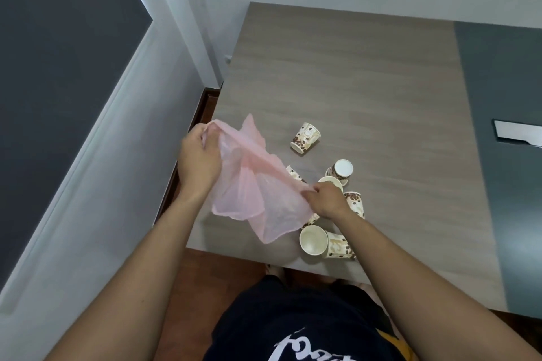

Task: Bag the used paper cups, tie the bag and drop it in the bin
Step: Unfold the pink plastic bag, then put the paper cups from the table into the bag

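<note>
A thin pink plastic bag hangs stretched between both hands above the near left corner of the table. My left hand pinches its upper left edge, and my right hand pinches the opposite edge lower down. Several paper cups with a coffee-bean print lie around my right hand: one on its side farther back, one upside down, one open toward me near the table edge, and others partly hidden behind the bag and my hand. No bin is in view.
The grey wood-grain table stretches away from me, with a dark panel and a silver flat object at the right. A white wall and a dark door surface stand close on the left. Brown floor shows below the table edge.
</note>
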Demonstrator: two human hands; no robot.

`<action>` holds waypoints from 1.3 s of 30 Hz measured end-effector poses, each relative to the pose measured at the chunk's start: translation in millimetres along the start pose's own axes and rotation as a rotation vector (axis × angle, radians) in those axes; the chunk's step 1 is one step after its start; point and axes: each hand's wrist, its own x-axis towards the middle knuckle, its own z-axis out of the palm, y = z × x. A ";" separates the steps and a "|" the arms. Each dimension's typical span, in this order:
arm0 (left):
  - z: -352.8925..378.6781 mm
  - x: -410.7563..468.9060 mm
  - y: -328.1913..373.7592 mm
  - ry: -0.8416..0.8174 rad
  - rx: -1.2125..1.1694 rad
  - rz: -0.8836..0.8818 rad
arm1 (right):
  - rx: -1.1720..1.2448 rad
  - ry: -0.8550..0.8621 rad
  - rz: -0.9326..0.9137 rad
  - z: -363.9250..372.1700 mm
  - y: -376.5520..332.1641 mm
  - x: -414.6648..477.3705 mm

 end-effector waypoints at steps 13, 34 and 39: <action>-73.1 31.7 -14.3 -0.065 0.835 -0.090 | 0.425 -0.062 -0.114 -12.0 27.9 -6.6; 43.3 -62.3 -59.3 -0.274 0.123 0.037 | -0.151 0.013 -0.102 13.6 54.3 -53.3; 52.7 -70.3 -56.1 -0.364 0.093 0.115 | 0.202 0.094 -0.126 3.8 8.6 -60.1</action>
